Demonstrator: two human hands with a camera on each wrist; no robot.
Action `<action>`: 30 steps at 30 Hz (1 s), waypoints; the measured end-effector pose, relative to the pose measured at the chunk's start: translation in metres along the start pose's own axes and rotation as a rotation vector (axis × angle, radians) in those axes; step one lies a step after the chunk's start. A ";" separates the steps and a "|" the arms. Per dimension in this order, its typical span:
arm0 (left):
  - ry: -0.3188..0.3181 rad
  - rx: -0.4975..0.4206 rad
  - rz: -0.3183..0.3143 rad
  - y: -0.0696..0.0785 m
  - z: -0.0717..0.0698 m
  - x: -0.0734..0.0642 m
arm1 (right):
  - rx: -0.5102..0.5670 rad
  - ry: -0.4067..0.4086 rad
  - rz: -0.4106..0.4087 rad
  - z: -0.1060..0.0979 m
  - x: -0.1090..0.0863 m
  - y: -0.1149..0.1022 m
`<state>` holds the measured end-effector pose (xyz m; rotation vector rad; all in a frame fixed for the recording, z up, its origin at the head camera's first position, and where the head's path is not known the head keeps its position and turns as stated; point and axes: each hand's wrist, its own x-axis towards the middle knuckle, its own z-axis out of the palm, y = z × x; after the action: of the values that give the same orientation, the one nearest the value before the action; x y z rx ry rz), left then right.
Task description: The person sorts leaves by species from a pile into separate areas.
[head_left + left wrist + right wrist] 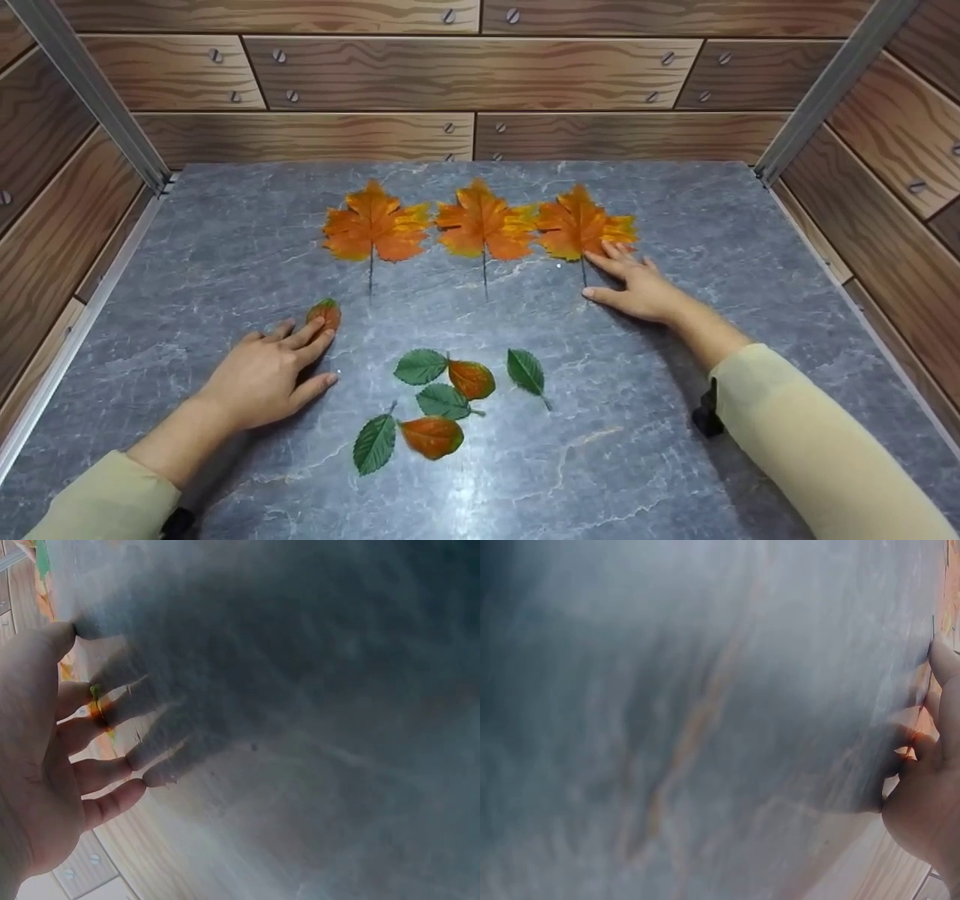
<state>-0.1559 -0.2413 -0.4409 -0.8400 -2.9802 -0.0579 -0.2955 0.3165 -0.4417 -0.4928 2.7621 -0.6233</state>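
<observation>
My left hand (262, 373) lies low over the table at the left, its fairly straight fingertips on a small orange-red leaf with a green tip (326, 315). In the left wrist view that leaf (97, 711) shows at the fingertips, the fingers spread. Toward the back right, my right hand (637, 287) touches the lower right of an orange maple leaf (577, 225), fingers extended and thumb by its stem. Two like maple leaves, a middle one (482, 225) and a left one (375, 225), line up beside it, stems toward me. The right wrist view shows my right hand (930, 765) only at its edge.
Between my hands lie several small leaves: green ones (373, 445) (525, 370) and two orange-red ones, the nearer (433, 436) and the farther (472, 379). The grey marbled table (615, 465) is bounded by wood-patterned walls (472, 71) and metal posts (825, 90).
</observation>
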 end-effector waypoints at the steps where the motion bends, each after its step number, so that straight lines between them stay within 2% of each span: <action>1: -0.002 0.001 0.002 0.000 0.000 0.000 | 0.005 0.007 -0.001 0.000 -0.001 0.000; 7: -0.007 -0.001 0.005 -0.001 0.000 0.002 | 0.058 0.078 -0.003 -0.004 -0.006 0.002; 12: -0.020 -0.008 -0.001 -0.001 -0.001 0.001 | 0.080 0.167 -0.064 -0.010 -0.010 -0.005; 16: -0.023 -0.007 -0.001 0.000 -0.001 0.000 | 0.125 0.241 -0.120 -0.013 -0.014 -0.018; 20: -0.022 -0.005 -0.002 0.000 -0.002 -0.001 | 0.191 0.283 -0.194 -0.011 -0.021 -0.042; 24: -0.023 -0.005 -0.005 -0.001 -0.002 -0.001 | 0.281 0.242 -0.278 -0.002 -0.027 -0.075; 30: -0.025 -0.003 -0.002 0.001 -0.002 0.001 | 0.330 0.077 -0.403 0.017 -0.035 -0.117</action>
<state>-0.1564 -0.2402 -0.4383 -0.8449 -3.0053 -0.0527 -0.2272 0.2242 -0.3967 -0.9699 2.5641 -1.1860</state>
